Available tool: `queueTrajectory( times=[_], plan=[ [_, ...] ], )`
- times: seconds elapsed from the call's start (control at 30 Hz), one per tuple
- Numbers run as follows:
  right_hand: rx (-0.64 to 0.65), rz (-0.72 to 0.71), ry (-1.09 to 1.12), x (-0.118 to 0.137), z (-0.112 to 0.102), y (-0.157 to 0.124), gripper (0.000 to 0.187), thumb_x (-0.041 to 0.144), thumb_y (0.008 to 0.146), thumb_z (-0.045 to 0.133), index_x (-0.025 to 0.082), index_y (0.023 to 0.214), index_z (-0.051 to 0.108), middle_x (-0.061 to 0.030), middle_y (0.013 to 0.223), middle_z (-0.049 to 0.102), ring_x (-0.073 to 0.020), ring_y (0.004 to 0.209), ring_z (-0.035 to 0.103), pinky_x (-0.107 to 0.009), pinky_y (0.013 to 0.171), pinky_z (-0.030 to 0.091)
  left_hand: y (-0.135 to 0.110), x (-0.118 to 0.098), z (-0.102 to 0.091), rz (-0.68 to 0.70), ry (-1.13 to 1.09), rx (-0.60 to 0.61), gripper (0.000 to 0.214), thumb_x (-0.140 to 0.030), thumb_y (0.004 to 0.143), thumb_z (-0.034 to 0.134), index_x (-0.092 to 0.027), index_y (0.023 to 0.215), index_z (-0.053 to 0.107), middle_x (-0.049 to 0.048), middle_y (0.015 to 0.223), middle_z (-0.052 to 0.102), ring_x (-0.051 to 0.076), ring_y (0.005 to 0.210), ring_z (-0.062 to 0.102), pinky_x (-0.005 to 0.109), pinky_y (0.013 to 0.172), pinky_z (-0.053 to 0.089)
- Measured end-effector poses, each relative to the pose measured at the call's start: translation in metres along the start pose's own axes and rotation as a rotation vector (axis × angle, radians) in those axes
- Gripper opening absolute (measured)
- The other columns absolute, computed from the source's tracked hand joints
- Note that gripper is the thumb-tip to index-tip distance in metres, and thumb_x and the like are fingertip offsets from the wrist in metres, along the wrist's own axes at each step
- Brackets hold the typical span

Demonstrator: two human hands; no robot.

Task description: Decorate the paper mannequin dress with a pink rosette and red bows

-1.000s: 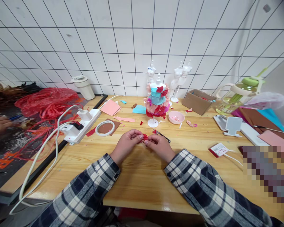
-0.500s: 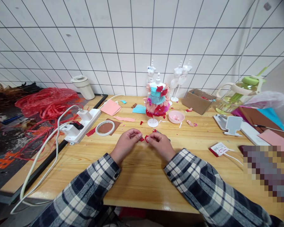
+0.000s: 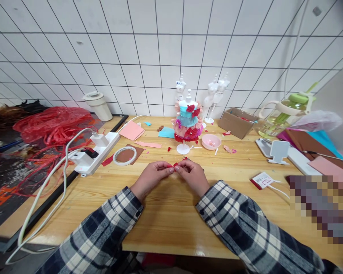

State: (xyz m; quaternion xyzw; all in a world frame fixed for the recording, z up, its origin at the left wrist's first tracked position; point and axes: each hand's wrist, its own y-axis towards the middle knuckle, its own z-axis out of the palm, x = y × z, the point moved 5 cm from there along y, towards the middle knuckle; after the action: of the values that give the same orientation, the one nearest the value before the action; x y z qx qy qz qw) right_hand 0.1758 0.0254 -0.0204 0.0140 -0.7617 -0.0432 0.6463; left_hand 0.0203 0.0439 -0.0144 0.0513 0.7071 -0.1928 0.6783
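Between my fingertips is a small piece of red crepe paper [image 3: 175,165], mostly hidden by the fingers. My left hand [image 3: 156,175] pinches its left side, and my right hand [image 3: 193,175] pinches the right. Both hands are close together, just above the table. Beyond them stands a small dress form [image 3: 188,121] on a white round base, clad in blue, pink and red crepe paper with a red bow at the chest. A pink bowl [image 3: 211,142] sits to its right. A tiny red paper bow [image 3: 169,149] lies left of the base.
At left are a power strip [image 3: 98,154] with white cables, a roll of tape [image 3: 125,156] and pink paper [image 3: 132,131]. White dress forms [image 3: 216,95] stand by the wall. A cardboard box [image 3: 236,123], a bottle [image 3: 288,114] and a phone stand [image 3: 279,151] are at right.
My fingertips have come closer together on the red paper; before, a small gap showed between them. The whole view has shifted slightly. The objects on the table stay in place.
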Motion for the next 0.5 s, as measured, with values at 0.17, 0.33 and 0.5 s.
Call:
queueTrajectory(
  times=[0.17,0.33,0.5],
  plan=[
    [0.029,0.018,0.000,0.002,0.001,0.000,0.025,0.043,0.071,0.068,0.018,0.077,0.068,-0.0020,0.071,0.066,-0.0126,0.058,0.052,-0.026,0.055,0.044,0.001,-0.001,-0.002,0.048,0.025,-0.007,0.035,-0.044,0.062,0.082,-0.016,0.076,0.067,0.0010,0.075,0.068,0.013,0.067,0.058,0.025,0.065,0.045],
    [0.015,0.027,0.007,0.002,0.001,-0.001,0.026,0.043,0.072,0.066,0.018,0.080,0.066,-0.0027,0.071,0.066,-0.0138,0.060,0.055,-0.027,0.057,0.045,0.000,-0.002,0.003,0.048,-0.048,0.042,0.034,-0.041,0.067,0.080,-0.016,0.085,0.066,0.0016,0.082,0.069,0.013,0.073,0.060,0.025,0.071,0.046],
    [0.027,0.016,0.017,0.000,0.002,-0.001,0.028,0.045,0.074,0.064,0.018,0.082,0.066,-0.0033,0.074,0.066,-0.0143,0.061,0.055,-0.028,0.059,0.044,-0.001,-0.002,0.008,0.048,-0.021,0.110,0.033,-0.045,0.069,0.078,-0.015,0.080,0.068,0.0015,0.080,0.068,0.013,0.074,0.059,0.026,0.073,0.046]
  ],
)
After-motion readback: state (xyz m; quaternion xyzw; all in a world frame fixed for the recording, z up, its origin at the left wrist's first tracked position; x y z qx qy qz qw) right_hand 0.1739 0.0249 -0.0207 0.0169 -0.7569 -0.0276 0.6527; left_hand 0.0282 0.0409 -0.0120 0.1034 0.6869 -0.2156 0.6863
